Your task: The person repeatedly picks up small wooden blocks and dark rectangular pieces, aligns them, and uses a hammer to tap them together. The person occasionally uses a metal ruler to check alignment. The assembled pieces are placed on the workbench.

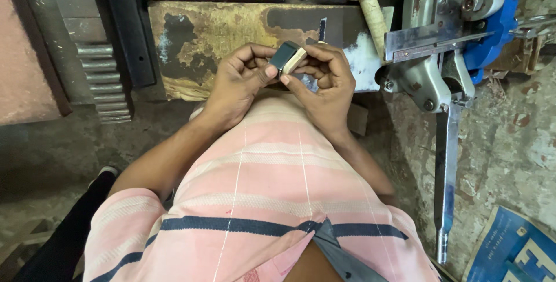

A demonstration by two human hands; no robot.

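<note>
Both my hands hold a small block (288, 57) with a dark blue-grey top face and a pale wooden side, up in front of my chest. My left hand (237, 82) grips its left side, thumb pressed under the dark face. My right hand (325, 82) closes around its right side, fingers curled over it. Below the hands my pink striped shirt (260, 201) fills the lower middle of the view.
A blue and grey metal hand-lever machine (457, 44) with a long handle (446, 195) stands at the right. A worn wooden slab (202, 38) lies behind the hands. Ribbed metal parts (98, 67) sit at the left, blue printed paper (509, 250) at the lower right.
</note>
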